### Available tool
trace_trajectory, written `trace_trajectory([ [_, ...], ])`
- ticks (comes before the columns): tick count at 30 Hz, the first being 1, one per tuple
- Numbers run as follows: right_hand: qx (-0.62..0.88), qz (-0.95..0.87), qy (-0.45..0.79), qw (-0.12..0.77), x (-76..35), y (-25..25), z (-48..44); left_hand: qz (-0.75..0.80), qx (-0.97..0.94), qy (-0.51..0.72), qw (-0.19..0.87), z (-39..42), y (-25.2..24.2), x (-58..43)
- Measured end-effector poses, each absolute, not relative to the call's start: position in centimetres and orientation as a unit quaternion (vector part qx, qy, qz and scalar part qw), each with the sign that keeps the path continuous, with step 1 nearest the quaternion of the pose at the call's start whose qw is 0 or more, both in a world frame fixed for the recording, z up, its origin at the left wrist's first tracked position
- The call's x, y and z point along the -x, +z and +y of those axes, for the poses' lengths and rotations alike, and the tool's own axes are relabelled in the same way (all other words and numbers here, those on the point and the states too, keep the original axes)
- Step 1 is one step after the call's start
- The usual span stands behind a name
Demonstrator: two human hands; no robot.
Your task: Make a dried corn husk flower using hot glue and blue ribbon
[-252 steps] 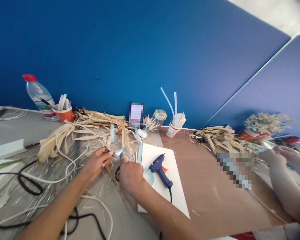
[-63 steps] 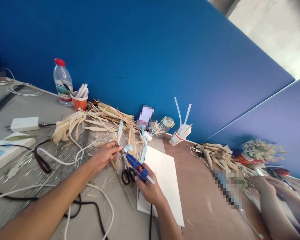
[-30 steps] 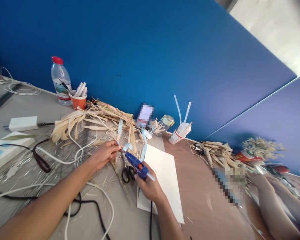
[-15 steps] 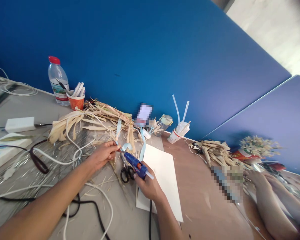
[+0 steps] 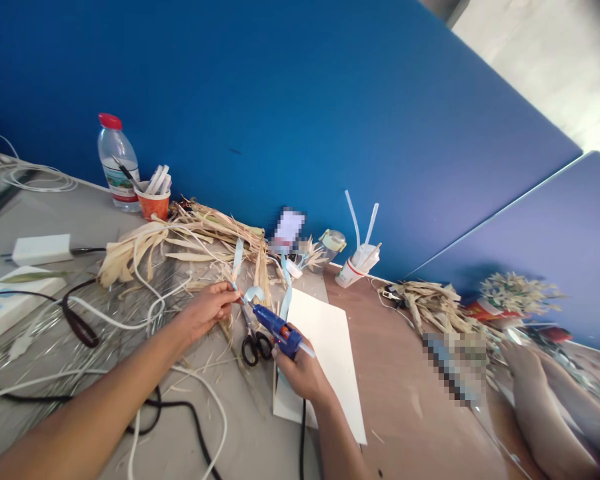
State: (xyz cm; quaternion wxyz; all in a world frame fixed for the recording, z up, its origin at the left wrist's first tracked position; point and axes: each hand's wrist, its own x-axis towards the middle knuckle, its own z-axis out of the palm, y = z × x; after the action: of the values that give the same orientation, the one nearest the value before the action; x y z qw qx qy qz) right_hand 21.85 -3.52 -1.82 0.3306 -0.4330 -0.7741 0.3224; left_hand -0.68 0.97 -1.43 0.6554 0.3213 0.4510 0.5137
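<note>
My left hand (image 5: 207, 310) pinches a folded loop of light blue ribbon (image 5: 253, 293) just above the grey table. My right hand (image 5: 300, 370) is wrapped round a blue hot glue gun (image 5: 279, 327), whose nozzle points up-left and sits close to the ribbon loop. A black cable runs down from the gun along my forearm. Black-handled scissors (image 5: 254, 347) lie on the table between my two hands. Further strips of the blue ribbon (image 5: 286, 293) lie among dry husk strips behind the loop.
A pile of dry husks (image 5: 180, 240) and white and black cables (image 5: 145, 313) fills the left. A white sheet (image 5: 325, 353) lies under my right hand. Water bottle (image 5: 115, 163), orange cup (image 5: 153, 200), a white cup of glue sticks (image 5: 357, 260) at the blue partition. Another person's hands (image 5: 545, 393) at right.
Earlier the glue gun lay on the white sheet while my right hand worked at the ribbon. Now my right hand holds the gun at the ribbon; over the last second it has barely shifted.
</note>
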Motion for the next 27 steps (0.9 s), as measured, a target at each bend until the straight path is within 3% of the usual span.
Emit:
trace_trajectory([
  [20, 0.454, -0.750, 0.359, 0.320, -22.3, -2.0, -3.5, 0.453, -0.347, 0.527, 0.631, 1.0, -1.5, 0.6],
  [27, 0.491, -0.715, 0.327, 0.375, -23.2, 0.5, -4.1, 0.429, -0.343, 0.529, 0.647, 1.0, -1.6, 0.7],
])
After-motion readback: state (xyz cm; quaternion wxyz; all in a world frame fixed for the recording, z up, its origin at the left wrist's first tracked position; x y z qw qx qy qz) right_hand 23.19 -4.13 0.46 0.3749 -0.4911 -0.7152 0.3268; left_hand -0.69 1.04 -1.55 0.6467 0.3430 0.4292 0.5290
